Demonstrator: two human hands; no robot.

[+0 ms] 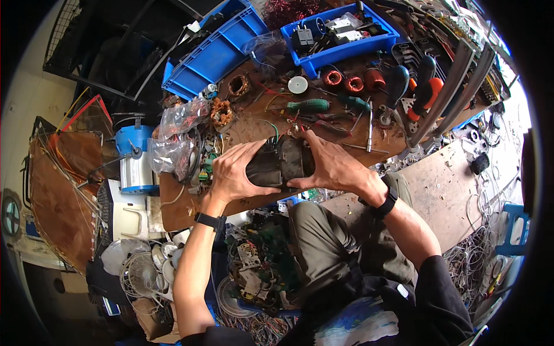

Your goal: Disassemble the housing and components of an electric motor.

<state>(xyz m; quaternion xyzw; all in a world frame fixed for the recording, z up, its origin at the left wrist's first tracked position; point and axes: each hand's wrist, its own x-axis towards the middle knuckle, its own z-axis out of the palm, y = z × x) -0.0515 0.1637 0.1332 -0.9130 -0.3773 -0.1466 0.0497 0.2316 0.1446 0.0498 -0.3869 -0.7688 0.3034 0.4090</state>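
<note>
Between my two hands, at the near edge of the wooden workbench (358, 141), is a dark, grimy cylindrical part (283, 161) that looks like a motor housing. A green wire rises beside its far side. My left hand (232, 173) grips its left end, thumb underneath and fingers over the top. Its right end is clasped by my right hand (333, 164), with the thumb and fingers curled round it. Just beyond lie a screwdriver with a green handle (310, 106) and red-handled pliers (334, 128). A metal T-shaped wrench (370, 130) rests farther right.
Two blue bins (216, 49) (346, 49) stand at the back. Several copper-wound coils (353, 85) and tools crowd the bench. A blue-and-silver motor (137, 155) sits left. Below the bench are a heap of circuit boards (259, 254) and tangled cables (461, 271).
</note>
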